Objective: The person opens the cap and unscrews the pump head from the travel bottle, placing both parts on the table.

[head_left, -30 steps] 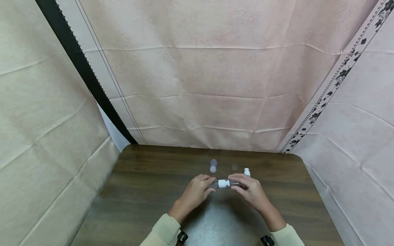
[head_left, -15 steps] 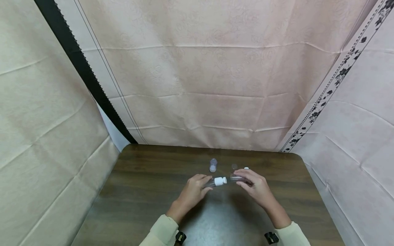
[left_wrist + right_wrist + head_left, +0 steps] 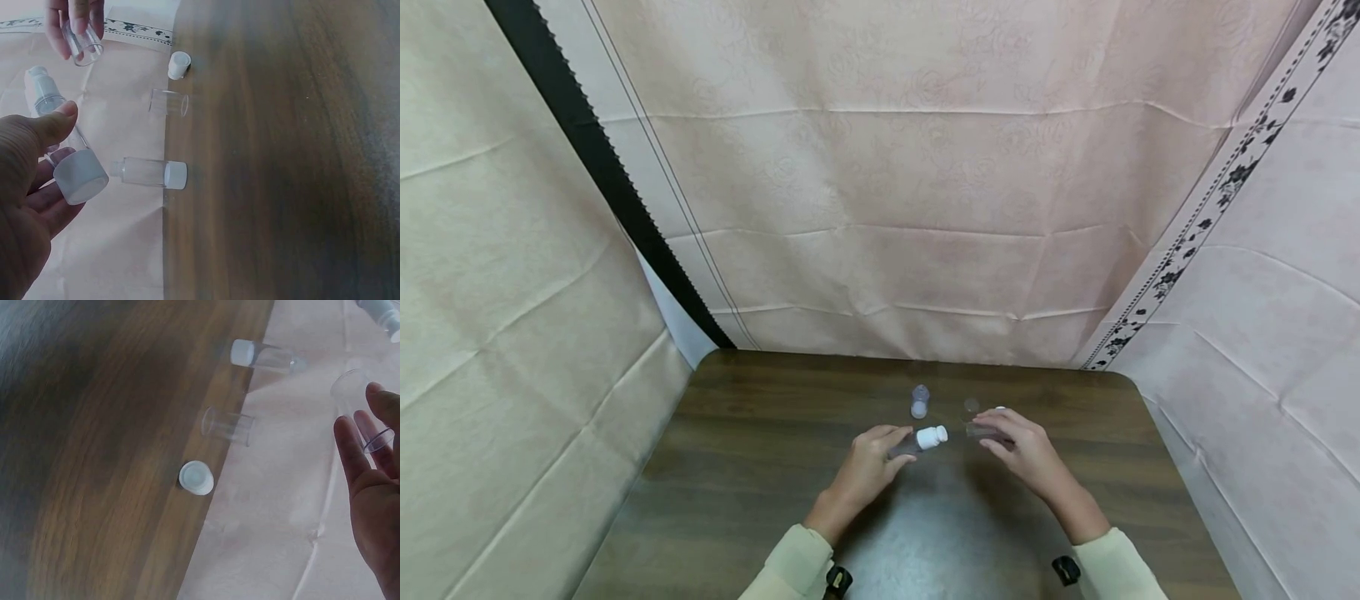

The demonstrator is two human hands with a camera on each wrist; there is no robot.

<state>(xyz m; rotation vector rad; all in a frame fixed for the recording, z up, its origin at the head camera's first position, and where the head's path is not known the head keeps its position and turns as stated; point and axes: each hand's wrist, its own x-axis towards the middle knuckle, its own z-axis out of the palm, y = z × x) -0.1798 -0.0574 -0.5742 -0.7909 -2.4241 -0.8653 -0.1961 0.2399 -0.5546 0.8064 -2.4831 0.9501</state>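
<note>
My left hand (image 3: pixel 867 467) grips a clear pump bottle with a white pump top (image 3: pixel 932 437) and a white base (image 3: pixel 81 177). The bottle tilts, its pump end pointing right and away. Across a small gap, my right hand (image 3: pixel 1028 454) holds a clear cylindrical cap (image 3: pixel 353 394) between thumb and fingers. Its open rim (image 3: pixel 89 55) shows in the left wrist view. Bottle and cap do not touch.
Behind the hands on the wooden table (image 3: pixel 737 467) stand a second clear bottle with a white base (image 3: pixel 150 172), another clear cap (image 3: pixel 169 102) and a small white pump piece (image 3: pixel 196 477). In the head view my right hand mostly hides that white piece. Cloth (image 3: pixel 887 208) hangs behind the table.
The clear cap has come off the bottle's pump end and moved right in my right hand. My left hand has shifted slightly left, and the bottle now tilts with its pump end higher.
</note>
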